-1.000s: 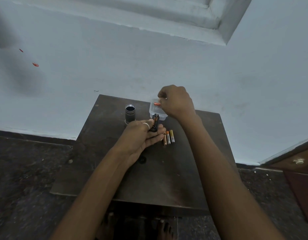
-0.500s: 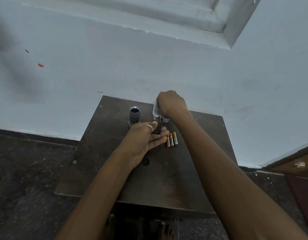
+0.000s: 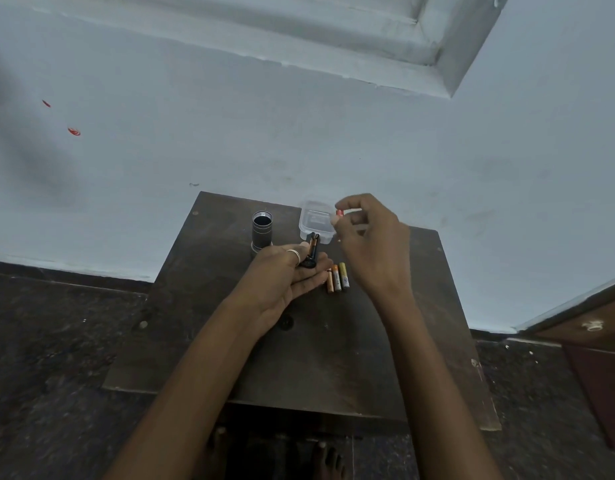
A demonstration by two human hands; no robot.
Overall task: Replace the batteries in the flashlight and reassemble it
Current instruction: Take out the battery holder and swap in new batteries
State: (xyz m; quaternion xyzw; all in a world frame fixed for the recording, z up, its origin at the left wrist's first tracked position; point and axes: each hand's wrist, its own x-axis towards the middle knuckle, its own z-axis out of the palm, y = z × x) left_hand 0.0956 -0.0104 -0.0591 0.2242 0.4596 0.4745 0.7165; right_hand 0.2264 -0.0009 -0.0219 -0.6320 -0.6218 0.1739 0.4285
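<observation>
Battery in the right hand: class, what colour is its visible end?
The battery shows a red end, best seen in the head view.

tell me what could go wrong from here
The battery pinched by the right hand could slip and drop. The three loose batteries on the table might get mixed up with it. The upright flashlight body near the left hand, which holds the battery holder, could be knocked over.
</observation>
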